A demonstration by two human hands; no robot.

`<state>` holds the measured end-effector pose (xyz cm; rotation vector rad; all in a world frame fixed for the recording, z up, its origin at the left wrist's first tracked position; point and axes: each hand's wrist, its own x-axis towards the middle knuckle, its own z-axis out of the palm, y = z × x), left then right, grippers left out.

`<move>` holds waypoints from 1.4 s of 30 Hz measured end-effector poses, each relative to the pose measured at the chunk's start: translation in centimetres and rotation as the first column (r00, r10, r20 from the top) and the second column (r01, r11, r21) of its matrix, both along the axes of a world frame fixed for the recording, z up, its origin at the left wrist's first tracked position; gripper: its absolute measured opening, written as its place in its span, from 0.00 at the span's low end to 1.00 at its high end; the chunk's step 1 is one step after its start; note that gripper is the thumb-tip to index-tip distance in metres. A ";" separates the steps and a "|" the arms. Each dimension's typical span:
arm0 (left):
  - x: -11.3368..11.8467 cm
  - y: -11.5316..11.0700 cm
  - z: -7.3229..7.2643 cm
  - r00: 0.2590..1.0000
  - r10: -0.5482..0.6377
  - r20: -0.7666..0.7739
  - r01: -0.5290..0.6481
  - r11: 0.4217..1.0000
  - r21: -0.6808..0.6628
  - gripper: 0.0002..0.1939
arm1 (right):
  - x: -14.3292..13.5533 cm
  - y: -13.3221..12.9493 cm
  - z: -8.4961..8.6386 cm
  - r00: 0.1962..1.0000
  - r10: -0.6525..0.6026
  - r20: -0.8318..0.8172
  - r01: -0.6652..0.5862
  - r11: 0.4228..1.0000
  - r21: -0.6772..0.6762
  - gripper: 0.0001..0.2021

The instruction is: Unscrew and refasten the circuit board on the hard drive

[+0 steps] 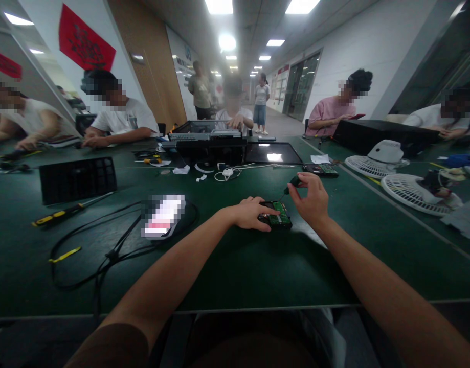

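A black hard drive [281,221] with a green circuit board facing up lies on the green tabletop in front of me. My left hand [252,213] grips its left side, with a finger stretched over the board and the thumb at the near edge. My right hand [310,198] is closed on a screwdriver [292,185] with a dark green handle. The screwdriver is tilted, its thin shaft pointing down toward the board's far edge. Whether the tip touches a screw is too small to tell.
To the left are a lit phone [163,217], black cables [112,255], a yellow-black screwdriver [62,213] and a dark panel [78,180]. An opened computer case [207,148] and a flat screen [273,152] stand ahead. Fan parts [415,191] lie right. Several people sit around the table.
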<state>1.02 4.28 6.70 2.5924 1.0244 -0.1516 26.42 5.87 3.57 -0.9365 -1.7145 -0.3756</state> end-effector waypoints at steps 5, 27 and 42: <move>0.1 0.1 0.0 1.000 0.004 -0.010 -0.004 1.000 -0.006 0.41 | 0.0 -0.1 0.0 1.000 -0.022 0.013 0.022 1.000 0.006 0.15; -0.1 0.1 -0.1 1.000 -0.001 0.013 0.001 1.000 -0.006 0.40 | -0.1 0.3 -1.1 0.980 0.180 -0.086 -0.197 0.937 -0.289 0.29; -0.2 0.0 -0.6 0.997 0.003 0.075 -0.006 0.999 0.038 0.38 | -0.6 -0.4 -0.4 0.989 0.128 -0.069 -0.142 0.952 -0.271 0.28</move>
